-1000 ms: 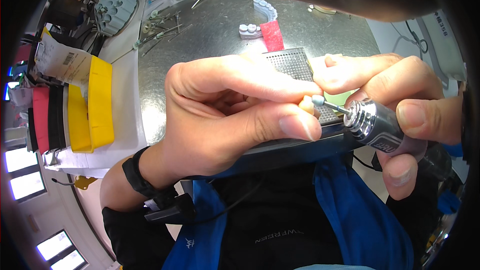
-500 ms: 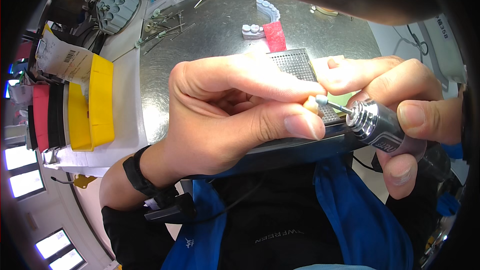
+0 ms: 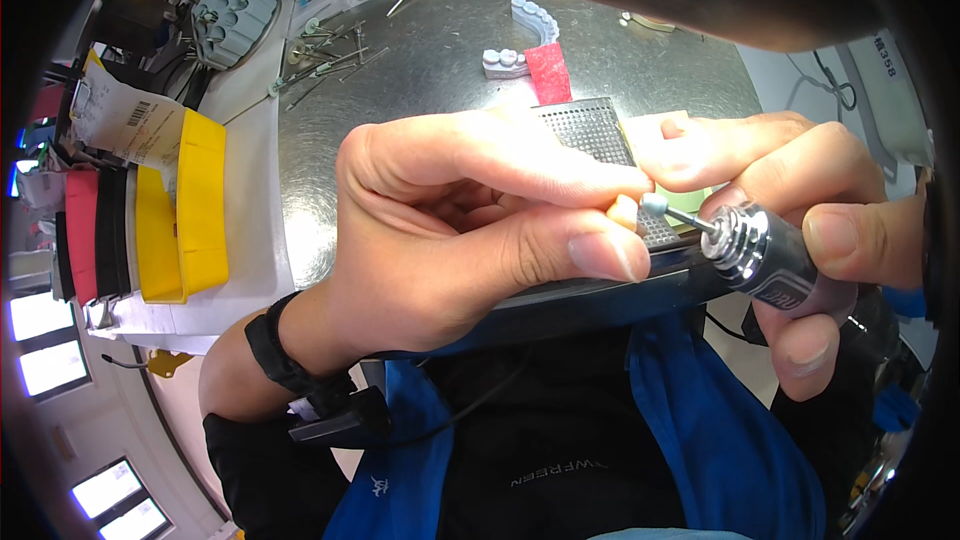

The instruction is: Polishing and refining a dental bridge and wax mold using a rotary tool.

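Between the thumb and index finger of my left hand [image 3: 470,220] is pinched a small yellowish dental crown [image 3: 624,211]. My right hand [image 3: 820,190] is wrapped round a dark rotary handpiece [image 3: 765,260] with a silver nose. From its nose a thin shank points left and carries a pale blue-green grinding stone [image 3: 655,204]. The stone's tip is right beside the crown; a narrow gap seems to show between them. Part of the crown is hidden by my left fingertips.
Beneath my hands is a perforated dark grille [image 3: 590,130]. Beyond it, a grey dental model [image 3: 535,20] with a red sheet [image 3: 548,73] lies on the metal bench [image 3: 440,60]. At left are a yellow tray [image 3: 205,210], loose burs [image 3: 325,65] and a grey-green bur holder [image 3: 235,20].
The handpiece has shifted slightly right with my right hand, drawing the stone a little away from the crown. My left hand has hardly moved.
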### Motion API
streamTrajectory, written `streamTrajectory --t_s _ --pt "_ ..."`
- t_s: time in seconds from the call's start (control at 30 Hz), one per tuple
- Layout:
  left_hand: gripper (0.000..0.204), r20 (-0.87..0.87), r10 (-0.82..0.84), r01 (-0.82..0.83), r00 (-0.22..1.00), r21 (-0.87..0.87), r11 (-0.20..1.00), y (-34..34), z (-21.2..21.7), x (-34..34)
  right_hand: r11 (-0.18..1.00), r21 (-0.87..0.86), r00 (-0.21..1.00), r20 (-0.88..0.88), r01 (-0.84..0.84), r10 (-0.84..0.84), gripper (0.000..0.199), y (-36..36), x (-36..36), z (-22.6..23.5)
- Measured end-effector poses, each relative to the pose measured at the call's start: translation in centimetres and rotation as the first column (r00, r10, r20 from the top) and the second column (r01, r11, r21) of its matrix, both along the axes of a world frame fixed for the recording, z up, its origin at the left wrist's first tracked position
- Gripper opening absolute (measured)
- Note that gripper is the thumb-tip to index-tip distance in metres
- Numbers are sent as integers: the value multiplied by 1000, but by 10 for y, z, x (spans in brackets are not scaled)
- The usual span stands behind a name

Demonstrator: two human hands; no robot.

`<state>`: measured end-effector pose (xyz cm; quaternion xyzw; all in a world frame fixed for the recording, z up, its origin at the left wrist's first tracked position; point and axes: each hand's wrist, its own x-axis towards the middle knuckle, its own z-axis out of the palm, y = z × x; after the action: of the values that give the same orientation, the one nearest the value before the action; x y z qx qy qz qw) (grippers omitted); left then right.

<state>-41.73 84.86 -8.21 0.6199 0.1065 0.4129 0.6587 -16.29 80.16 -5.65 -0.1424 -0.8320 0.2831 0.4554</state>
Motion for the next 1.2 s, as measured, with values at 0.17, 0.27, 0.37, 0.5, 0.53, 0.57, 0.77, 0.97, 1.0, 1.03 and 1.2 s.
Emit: streamTrajectory --t_s 0.17,0.27,0.37,0.5,0.53,0.57,0.77,0.97,1.0,1.03,1.2 --pt "16 -42 6 -13 999 -165 986 -5 16 3 981 -193 965 -256 8 -59 38 19 20 -9" --pt "19 -239 121 -142 963 -72 987 7 21 1 853 -518 847 -481 -63 -229 33 50 37 -22" --pt "19 -259 203 -205 944 23 979 36 21 -10 734 -679 675 -535 14 -508 33 84 42 -44" --pt "6 -310 413 -308 856 334 891 71 8 -15 700 -708 691 -460 94 -558 32 124 49 -43" --pt "5 -267 485 -335 833 454 826 82 -1 -16 698 -706 702 -438 119 -562 32 135 49 -40" --pt "5 -263 485 -337 834 452 826 89 -6 -14 697 -701 710 -412 154 -571 32 143 49 -38" --pt "11 -299 500 -268 813 570 777 97 -17 -10 725 -546 747 -246 420 -618 31 162 49 -23" --pt "12 -342 526 -266 779 578 771 92 -15 -14 759 -36 759 -11 650 -651 30 138 37 0" --pt "12 -344 537 -278 770 577 768 92 -18 -19 791 46 790 41 611 -612 30 142 32 -2" --pt "11 -328 511 -262 795 574 776 93 -16 -14 791 128 783 113 599 -611 30 125 30 3" --pt "12 -317 486 -271 815 532 802 95 -18 -12 846 358 756 396 395 -521 30 107 14 -10"
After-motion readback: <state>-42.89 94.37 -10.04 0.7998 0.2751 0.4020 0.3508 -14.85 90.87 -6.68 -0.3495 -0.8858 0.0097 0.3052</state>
